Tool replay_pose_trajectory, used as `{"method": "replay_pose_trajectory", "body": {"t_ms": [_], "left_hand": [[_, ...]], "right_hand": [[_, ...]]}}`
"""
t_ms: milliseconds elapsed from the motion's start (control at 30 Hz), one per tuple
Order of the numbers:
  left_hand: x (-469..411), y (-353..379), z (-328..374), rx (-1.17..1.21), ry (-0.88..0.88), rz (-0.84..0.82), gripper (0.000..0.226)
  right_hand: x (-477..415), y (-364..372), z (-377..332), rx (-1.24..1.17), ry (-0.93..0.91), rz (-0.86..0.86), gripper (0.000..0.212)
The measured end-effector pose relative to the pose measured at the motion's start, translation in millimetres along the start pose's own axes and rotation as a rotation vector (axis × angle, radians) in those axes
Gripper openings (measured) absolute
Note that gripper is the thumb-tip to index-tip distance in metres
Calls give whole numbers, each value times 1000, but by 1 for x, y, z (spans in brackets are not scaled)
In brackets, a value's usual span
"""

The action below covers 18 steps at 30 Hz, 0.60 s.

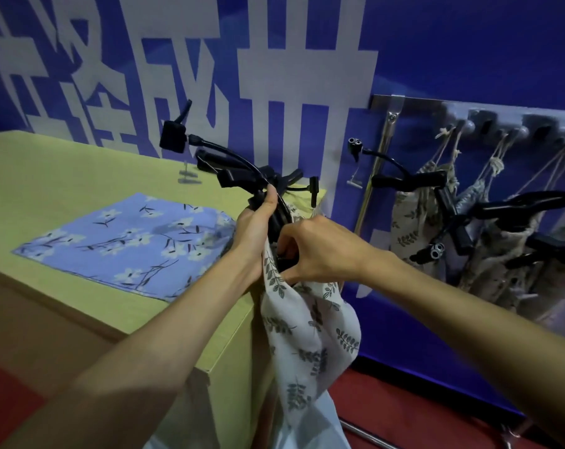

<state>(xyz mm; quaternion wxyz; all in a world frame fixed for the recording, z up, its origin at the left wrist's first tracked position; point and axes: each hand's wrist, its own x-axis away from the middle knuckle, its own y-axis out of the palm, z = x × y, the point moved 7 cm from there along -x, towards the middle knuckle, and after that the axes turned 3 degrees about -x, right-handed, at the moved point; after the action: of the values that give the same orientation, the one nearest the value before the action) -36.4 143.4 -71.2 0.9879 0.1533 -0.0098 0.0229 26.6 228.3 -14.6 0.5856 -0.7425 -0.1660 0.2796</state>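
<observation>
Blue wall (469,43), table (64,176) edge | left hand (258,218) grips holder (231,180) | right hand (320,251) pinches bag (307,335) mouth | risk: bent arms snag cloth, bag slips.

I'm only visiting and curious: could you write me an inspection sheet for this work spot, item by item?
Surface: yellow-green box top, with a blue flowered cloth lying flat on it.
Job's things: black bendy-armed gadget, its lower end inside a leaf-print cloth bag that hangs beside the box corner.
Clutter: small pale tag near the gadget, too blurred to identify.
Hands: left hand grips the gadget; right hand pinches the bag's mouth.
Cables: nothing seen, apart from the gadget's own arms.
Surroundings: blue wall with large white characters; hook rail holding more hung bags with similar gadgets; red floor.
</observation>
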Motion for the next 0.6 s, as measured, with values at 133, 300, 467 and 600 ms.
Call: {"method": "replay_pose_trajectory", "body": {"t_ms": [133,300,467,600], "left_hand": [[2,1,1,33,18,10,67],[7,2,7,76,40,22,64],[11,2,17,33,62,-63,37],[15,2,22,-56,58,-114,47]], "right_hand": [[4,5,-1,-94,-7,24,26],[0,8,-1,-147,43,62,5],[2,2,6,-273,77,56,10],[3,-11,17,-356,141,47,20]]}}
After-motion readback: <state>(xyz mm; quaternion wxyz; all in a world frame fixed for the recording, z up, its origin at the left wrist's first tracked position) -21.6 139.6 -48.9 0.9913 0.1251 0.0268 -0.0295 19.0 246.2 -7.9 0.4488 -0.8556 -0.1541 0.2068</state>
